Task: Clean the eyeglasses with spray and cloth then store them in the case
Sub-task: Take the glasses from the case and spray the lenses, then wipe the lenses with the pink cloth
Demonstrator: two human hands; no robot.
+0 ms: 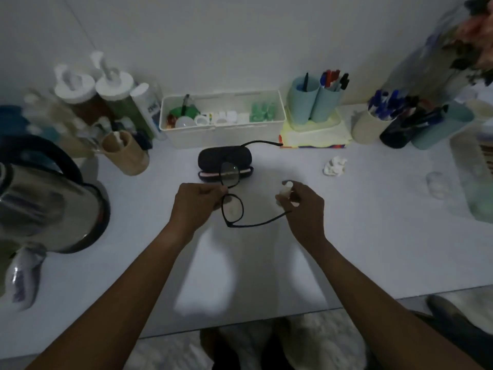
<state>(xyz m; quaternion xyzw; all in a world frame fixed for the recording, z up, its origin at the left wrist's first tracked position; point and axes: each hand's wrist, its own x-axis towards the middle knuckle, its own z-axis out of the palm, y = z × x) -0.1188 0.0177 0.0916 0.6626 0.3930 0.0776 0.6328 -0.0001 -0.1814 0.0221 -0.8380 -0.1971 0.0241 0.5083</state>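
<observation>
My left hand pinches the bridge of black-framed eyeglasses, held above the white table with both temples unfolded toward the right. My right hand grips a small white spray bottle, its nozzle turned toward the lenses. A black eyeglass case lies just behind the glasses, slightly ajar with a pink lining showing. A crumpled white cloth or tissue sits to the right of the case.
A steel kettle stands at the left. At the back are a white organiser box, pump bottles, a tan cup and pen holders. The table's front edge lies close to my body.
</observation>
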